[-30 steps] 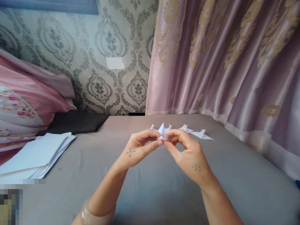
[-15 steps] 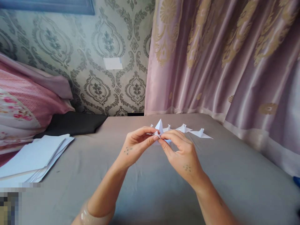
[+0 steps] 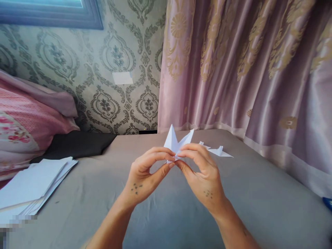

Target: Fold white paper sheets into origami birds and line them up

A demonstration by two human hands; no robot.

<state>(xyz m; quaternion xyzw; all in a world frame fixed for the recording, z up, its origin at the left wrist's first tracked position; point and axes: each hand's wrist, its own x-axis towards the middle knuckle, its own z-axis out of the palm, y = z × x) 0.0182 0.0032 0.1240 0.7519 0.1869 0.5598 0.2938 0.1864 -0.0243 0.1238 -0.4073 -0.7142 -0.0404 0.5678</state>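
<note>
Above the grey sheet, left hand and right hand — both clamped on one folded white paper.

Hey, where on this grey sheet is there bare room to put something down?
Bare sheet lies between the paper stack and left hand, and between the right forearm and curtain. It's crowded just beyond the right hand, where folded white papers lie.

1 cam, head-worn: looks fwd & down over gray sheet, facing damask wallpaper & pink floral curtain. L hand & R hand near, low ctr; wallpaper farther.
</note>
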